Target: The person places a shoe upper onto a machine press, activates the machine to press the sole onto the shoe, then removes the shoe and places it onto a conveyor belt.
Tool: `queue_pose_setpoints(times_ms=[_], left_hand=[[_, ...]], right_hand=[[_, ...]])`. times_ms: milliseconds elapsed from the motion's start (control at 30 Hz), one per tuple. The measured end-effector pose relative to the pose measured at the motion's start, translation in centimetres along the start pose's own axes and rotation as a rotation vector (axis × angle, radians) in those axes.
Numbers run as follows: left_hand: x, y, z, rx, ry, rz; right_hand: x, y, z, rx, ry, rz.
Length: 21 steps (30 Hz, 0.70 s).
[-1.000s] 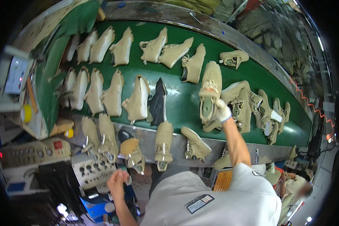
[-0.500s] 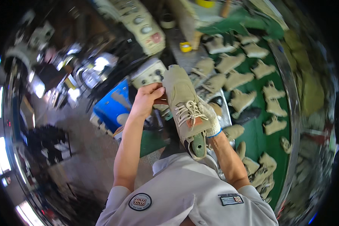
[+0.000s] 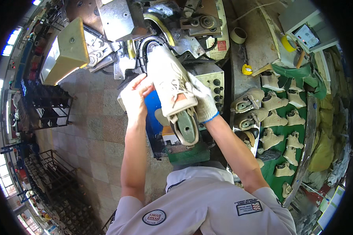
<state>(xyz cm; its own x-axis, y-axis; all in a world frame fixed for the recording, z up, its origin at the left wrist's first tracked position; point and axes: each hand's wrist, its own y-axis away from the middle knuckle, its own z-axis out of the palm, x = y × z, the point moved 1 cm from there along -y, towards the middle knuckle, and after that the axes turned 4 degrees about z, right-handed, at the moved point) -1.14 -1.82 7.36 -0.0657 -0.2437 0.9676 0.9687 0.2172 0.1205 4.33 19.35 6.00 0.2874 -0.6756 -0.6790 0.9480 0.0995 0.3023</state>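
And now the big metal machine (image 3: 119,19) fills the far side, where a moment ago the person was turned to the green-topped surface (image 3: 271,182). That surface sits off to the right, its beige shoes (image 3: 273,101) still lined up. The one that matters, the laced shoe (image 3: 170,84), has travelled from over there to here: up in the air, toe at the machine's curved mouth, green last (image 3: 187,127) pointing near. So the work has shifted from fetching to presenting the shoe at the machine! Whether the toe touches metal, I can't tell.

Both arms reach far, the right forearm (image 3: 235,149) slanting inward, the left forearm (image 3: 134,156) almost straight. The gloved right hand (image 3: 204,98) has its grip around the shoe's right side, carrying it. The bare left hand (image 3: 136,96) is loosely spread, clasping nothing, fingertips right by the shoe's left edge; contact is unclear.
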Motion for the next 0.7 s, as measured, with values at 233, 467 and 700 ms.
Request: queue_pose_setpoints(times_ms=[233,467,700], left_hand=[[0.3,-3.6,-0.4,0.036,0.190,0.053],[-2.5,0.1,0.7,-0.024,0.194,-0.178],[-4.8,0.2,0.2,-0.104,0.212,-0.189]], right_hand=[[2.7,-6.1,2.8,-0.062,-0.234,-0.080],[4.6,-7.2,2.6,0.151,-0.110,-0.112],[5.0,-7.4,2.1,0.187,-0.073,-0.087]])
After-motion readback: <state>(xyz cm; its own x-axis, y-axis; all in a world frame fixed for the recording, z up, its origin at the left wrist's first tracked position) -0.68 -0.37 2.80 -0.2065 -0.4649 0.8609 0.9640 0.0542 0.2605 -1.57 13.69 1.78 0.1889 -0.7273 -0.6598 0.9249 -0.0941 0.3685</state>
